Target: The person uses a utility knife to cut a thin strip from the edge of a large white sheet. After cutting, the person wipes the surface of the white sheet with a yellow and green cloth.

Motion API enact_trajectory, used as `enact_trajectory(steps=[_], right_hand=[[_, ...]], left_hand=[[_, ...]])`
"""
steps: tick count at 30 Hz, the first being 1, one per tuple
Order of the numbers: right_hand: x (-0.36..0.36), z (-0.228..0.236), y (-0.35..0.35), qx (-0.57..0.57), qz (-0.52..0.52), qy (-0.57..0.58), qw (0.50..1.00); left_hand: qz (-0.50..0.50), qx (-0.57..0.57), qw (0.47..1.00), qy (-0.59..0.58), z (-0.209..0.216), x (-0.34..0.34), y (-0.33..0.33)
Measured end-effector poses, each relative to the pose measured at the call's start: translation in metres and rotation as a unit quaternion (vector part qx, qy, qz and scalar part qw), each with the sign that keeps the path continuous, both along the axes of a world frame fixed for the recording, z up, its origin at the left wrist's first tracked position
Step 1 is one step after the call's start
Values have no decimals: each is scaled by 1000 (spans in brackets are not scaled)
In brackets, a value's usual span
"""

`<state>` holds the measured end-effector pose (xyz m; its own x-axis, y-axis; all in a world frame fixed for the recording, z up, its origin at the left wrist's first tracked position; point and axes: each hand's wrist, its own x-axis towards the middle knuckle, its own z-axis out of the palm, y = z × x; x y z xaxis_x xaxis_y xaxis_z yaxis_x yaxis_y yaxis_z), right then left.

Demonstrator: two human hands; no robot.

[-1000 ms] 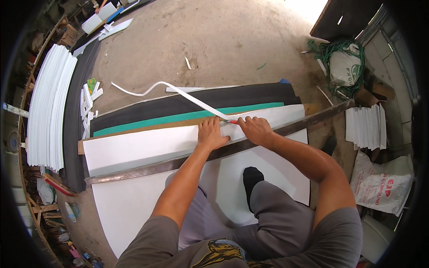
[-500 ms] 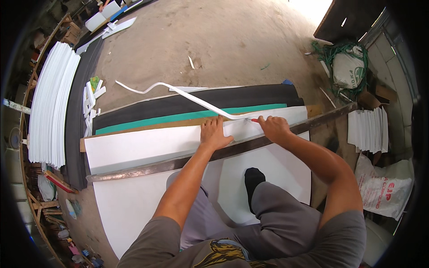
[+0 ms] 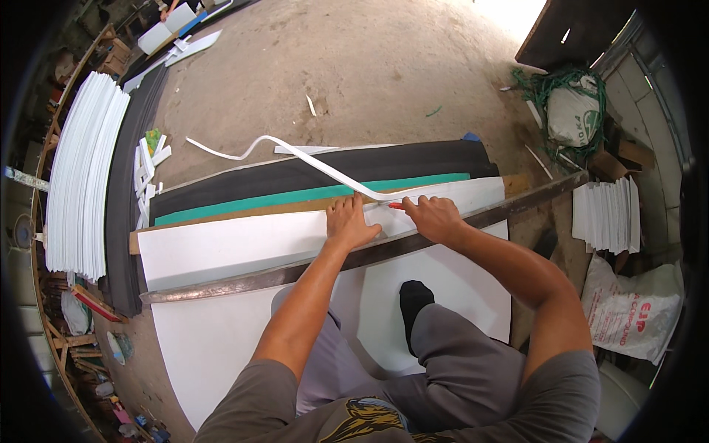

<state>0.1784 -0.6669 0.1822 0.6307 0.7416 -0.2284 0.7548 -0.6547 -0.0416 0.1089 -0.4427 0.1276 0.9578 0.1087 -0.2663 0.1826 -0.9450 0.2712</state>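
Left hand (image 3: 348, 224) flat on sheet (image 3: 221, 247), pinning it. Right hand (image 3: 432, 218) grips red knife (image 3: 396, 206); strip (image 3: 310, 159) peels away up-left of blade.

Two hands: the left hand (image 3: 350, 224) and the right hand (image 3: 434, 218), both on one white sheet (image 3: 221, 247). One long metal bar (image 3: 310, 267) crosses that sheet. One thin white strip (image 3: 295, 153) curls up from its far edge. Beyond it lie one green sheet (image 3: 295, 197) and one black sheet (image 3: 295, 173). Two stacks of white sheets: a big stack (image 3: 81, 177) at the left, a small stack (image 3: 607, 215) at the right. Two sacks: one white sack (image 3: 635, 310), one netted sack (image 3: 572, 114).
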Motion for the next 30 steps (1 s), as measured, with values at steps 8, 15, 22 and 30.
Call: enact_trajectory(steps=[8, 15, 22, 30], right_hand=[[15, -14, 9, -55, 50, -30, 997], [21, -9, -8, -79, 3, -36, 996], [33, -2, -75, -130, -61, -39, 989], [21, 0, -87, -3, -84, 25, 996]], left_hand=[[-6, 17, 1000, -6, -3, -2, 0], [-2, 18, 1000, 0, -1, -2, 2], [-3, 20, 1000, 0, -13, 5, -5], [-81, -23, 996, -4, -33, 26, -29]])
